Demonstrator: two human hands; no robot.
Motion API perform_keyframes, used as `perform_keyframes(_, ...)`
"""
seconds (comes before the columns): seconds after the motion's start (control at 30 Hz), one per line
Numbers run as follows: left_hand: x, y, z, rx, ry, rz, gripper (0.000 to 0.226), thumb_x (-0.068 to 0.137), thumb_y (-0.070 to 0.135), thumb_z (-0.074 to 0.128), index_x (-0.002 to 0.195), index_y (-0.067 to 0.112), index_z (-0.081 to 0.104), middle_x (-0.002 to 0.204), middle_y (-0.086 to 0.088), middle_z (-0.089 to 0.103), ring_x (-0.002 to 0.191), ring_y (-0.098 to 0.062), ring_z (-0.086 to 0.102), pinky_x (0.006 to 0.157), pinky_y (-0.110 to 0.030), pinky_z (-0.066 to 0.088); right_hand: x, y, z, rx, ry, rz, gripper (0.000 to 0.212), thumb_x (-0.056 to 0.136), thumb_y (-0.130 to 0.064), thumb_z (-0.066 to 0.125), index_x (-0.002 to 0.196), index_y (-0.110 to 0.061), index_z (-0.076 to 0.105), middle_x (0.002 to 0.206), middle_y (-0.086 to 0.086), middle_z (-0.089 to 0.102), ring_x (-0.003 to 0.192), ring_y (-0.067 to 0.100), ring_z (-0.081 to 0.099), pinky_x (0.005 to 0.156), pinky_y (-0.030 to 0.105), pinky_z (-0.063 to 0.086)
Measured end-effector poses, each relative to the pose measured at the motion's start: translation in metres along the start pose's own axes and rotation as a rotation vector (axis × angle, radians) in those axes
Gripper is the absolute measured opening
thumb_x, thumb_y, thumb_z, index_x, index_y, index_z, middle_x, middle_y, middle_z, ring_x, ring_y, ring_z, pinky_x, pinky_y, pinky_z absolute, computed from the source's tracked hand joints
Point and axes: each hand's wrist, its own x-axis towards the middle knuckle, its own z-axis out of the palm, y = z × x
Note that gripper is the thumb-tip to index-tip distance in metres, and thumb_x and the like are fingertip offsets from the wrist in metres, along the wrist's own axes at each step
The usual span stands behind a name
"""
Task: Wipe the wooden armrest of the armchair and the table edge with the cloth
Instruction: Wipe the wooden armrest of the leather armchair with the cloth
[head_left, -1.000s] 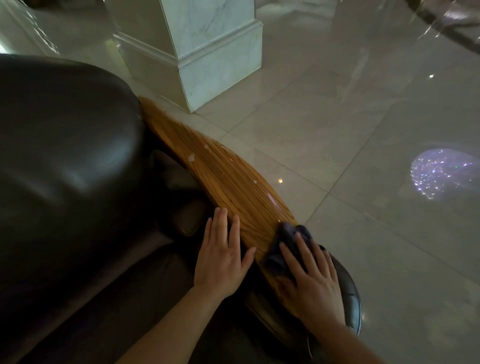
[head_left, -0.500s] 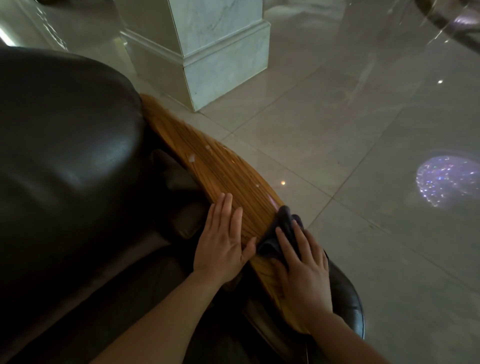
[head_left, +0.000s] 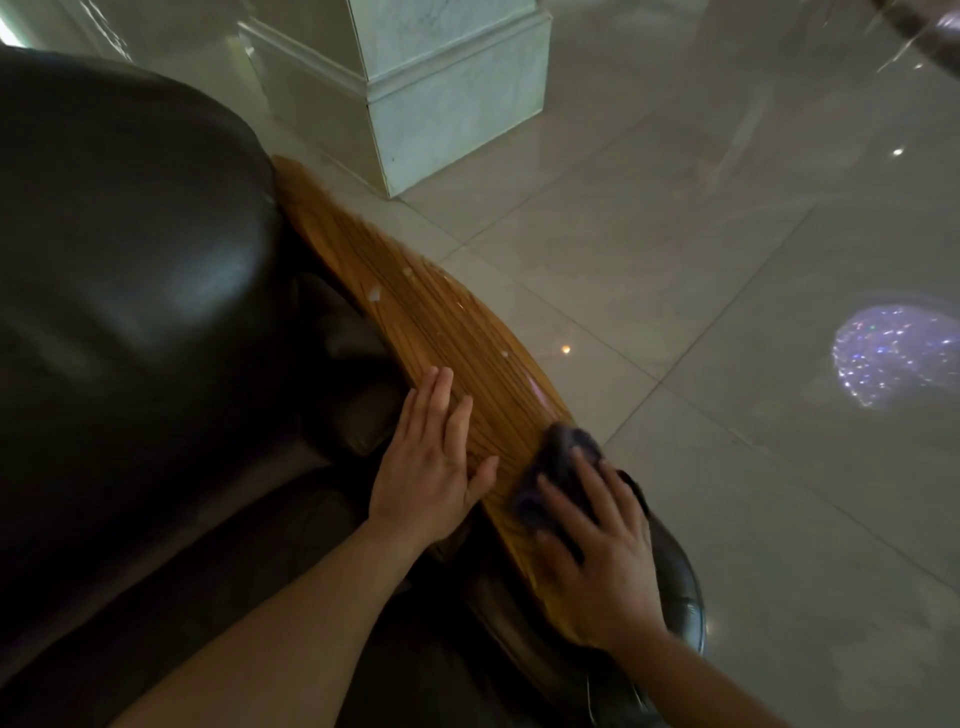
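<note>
The wooden armrest (head_left: 415, 322) runs diagonally from the upper left down to the lower right beside the dark leather armchair (head_left: 130, 270). A few pale droplets sit on its upper half. My right hand (head_left: 602, 551) presses a dark cloth (head_left: 558, 467) flat onto the armrest's near end, fingers spread over it. Resting flat on the armrest's inner edge is my left hand (head_left: 434, 457), fingers straight and holding nothing, just left of the cloth. No table is in view.
A white marble pillar base (head_left: 415, 98) stands on the glossy tiled floor (head_left: 701, 260) beyond the armrest. A sparkling light reflection (head_left: 893, 358) shows on the floor at right. The chair's dark leather arm front (head_left: 680, 597) curves below my right hand.
My right hand has slid the cloth slightly down the armrest toward its near end, blurred with motion. My left hand has shifted a little up the inner edge.
</note>
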Motion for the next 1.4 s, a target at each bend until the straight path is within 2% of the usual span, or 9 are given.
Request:
perform_keyframes(0.13,0.001,0.002,-0.003,0.003,-0.014,-0.012,0.07,0.1,0.049,0.04,0.143,-0.006,0.038,0.16,-0.031,0.018,0.152,-0.039,0.006,0.119,-0.057,0.019,-0.071,0.025,0.009,-0.258,-0.059,-0.196,0.055,0.093,-0.052,0.05,0.146,-0.046,0.035,0.162,-0.002,0.023,0.148,0.038,0.018,0.113,0.062,0.024)
perform_keyframes(0.23,0.001,0.002,-0.005,0.015,-0.044,-0.008,0.071,0.101,0.049,0.04,0.144,-0.006,0.035,0.159,-0.032,0.017,0.152,-0.04,0.005,0.119,-0.058,0.019,-0.089,0.025,0.004,-0.039,-0.018,0.141,0.062,0.087,-0.036,0.065,0.143,-0.045,0.04,0.162,0.0,0.02,0.147,0.034,0.019,0.111,0.055,0.028)
perform_keyframes(0.47,0.003,0.01,-0.018,0.034,-0.122,-0.039,0.071,0.101,0.045,0.042,0.147,-0.008,0.031,0.16,-0.033,0.011,0.152,-0.041,0.001,0.121,-0.055,0.013,-0.077,-0.021,0.006,0.608,0.222,0.735,0.043,0.095,-0.038,0.053,0.123,-0.066,0.037,0.149,-0.022,0.024,0.147,0.009,0.012,0.119,0.051,0.018)
perform_keyframes(0.63,0.003,0.024,-0.015,0.006,-0.102,-0.127,0.073,0.097,0.046,0.043,0.145,-0.008,0.03,0.161,-0.032,0.01,0.152,-0.039,-0.002,0.121,-0.054,0.014,-0.099,-0.039,0.03,0.153,0.196,0.441,0.048,0.089,-0.023,0.068,0.135,-0.032,0.056,0.158,0.002,0.027,0.148,0.033,0.014,0.115,0.061,0.021)
perform_keyframes(0.83,0.015,0.044,0.001,-0.114,0.064,-0.329,0.05,0.098,0.033,0.048,0.132,-0.003,0.042,0.16,-0.027,0.021,0.153,-0.035,0.005,0.121,-0.051,0.018,-0.025,-0.017,0.018,-0.184,-0.011,0.024,0.052,0.095,-0.056,0.035,0.147,-0.045,0.032,0.164,-0.002,0.015,0.151,0.032,0.006,0.118,0.058,0.013)
perform_keyframes(1.0,0.018,0.055,0.012,-0.193,0.162,-0.431,0.037,0.101,0.03,0.043,0.129,0.005,0.042,0.16,-0.021,0.024,0.154,-0.029,0.005,0.12,-0.052,0.024,0.046,0.001,-0.005,0.213,-0.026,0.36,0.053,0.096,-0.052,0.038,0.147,-0.049,0.025,0.159,-0.008,0.025,0.143,0.022,0.029,0.109,0.051,0.038)
perform_keyframes(1.17,0.015,0.051,0.018,-0.138,0.141,-0.415,0.043,0.105,0.034,0.037,0.134,0.002,0.04,0.162,-0.02,0.019,0.154,-0.029,0.002,0.119,-0.053,0.027,0.039,-0.003,-0.003,0.132,0.04,-0.063,0.048,0.094,-0.038,0.05,0.141,-0.034,0.046,0.156,-0.006,0.035,0.145,0.023,0.026,0.115,0.05,0.028)
perform_keyframes(1.33,0.017,0.054,0.015,-0.086,0.075,-0.468,0.05,0.104,0.039,0.037,0.138,0.002,0.04,0.163,-0.017,0.018,0.154,-0.026,0.003,0.119,-0.052,0.027,0.117,-0.012,-0.012,0.504,0.026,0.341,0.044,0.098,-0.041,0.046,0.142,-0.039,0.043,0.154,-0.007,0.036,0.139,0.017,0.036,0.111,0.048,0.036)
perform_keyframes(1.4,0.018,0.054,0.014,-0.053,0.056,-0.476,0.054,0.104,0.04,0.035,0.143,0.003,0.036,0.163,-0.017,0.018,0.154,-0.026,0.003,0.119,-0.051,0.027,0.144,-0.023,-0.011,0.473,-0.004,0.25,0.043,0.099,-0.043,0.044,0.142,-0.042,0.042,0.155,-0.008,0.035,0.139,0.018,0.034,0.111,0.048,0.035)
